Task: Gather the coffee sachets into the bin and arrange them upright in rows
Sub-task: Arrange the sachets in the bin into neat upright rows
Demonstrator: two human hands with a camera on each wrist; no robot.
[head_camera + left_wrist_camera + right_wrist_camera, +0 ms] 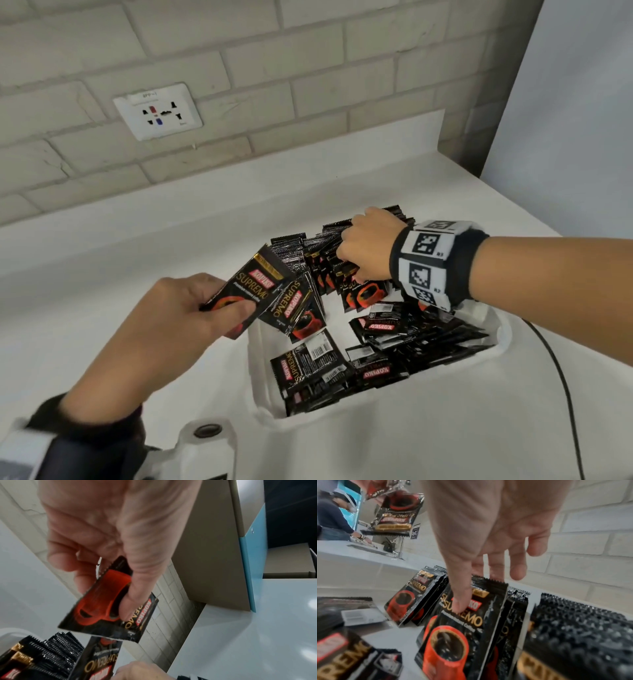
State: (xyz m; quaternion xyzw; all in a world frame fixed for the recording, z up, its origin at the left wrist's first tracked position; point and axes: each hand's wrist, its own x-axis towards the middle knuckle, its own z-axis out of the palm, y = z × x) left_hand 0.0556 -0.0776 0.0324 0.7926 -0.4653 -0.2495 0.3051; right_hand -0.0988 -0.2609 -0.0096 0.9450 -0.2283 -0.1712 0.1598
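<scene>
A white bin (267, 394) on the counter holds black and red coffee sachets. Several stand upright in rows at its back (291, 250); others lie flat and loose at the front (308, 363) and right (421, 335). My right hand (346, 260) reaches down into the back rows and pinches a bunch of upright sachets (465, 622), thumb on the front face and fingers behind. Over the bin's left edge, my left hand (222, 305) pinches one sachet (109, 601) between thumb and fingers. A second sachet (301, 308) fans out beneath it, apparently in the same grip.
The white counter (102, 274) runs back to a brick wall with a socket plate (157, 111). A black cable (561, 383) trails right of the bin. A white device (205, 442) sits at the near edge. Far off, another person (330, 516) stands at a sink.
</scene>
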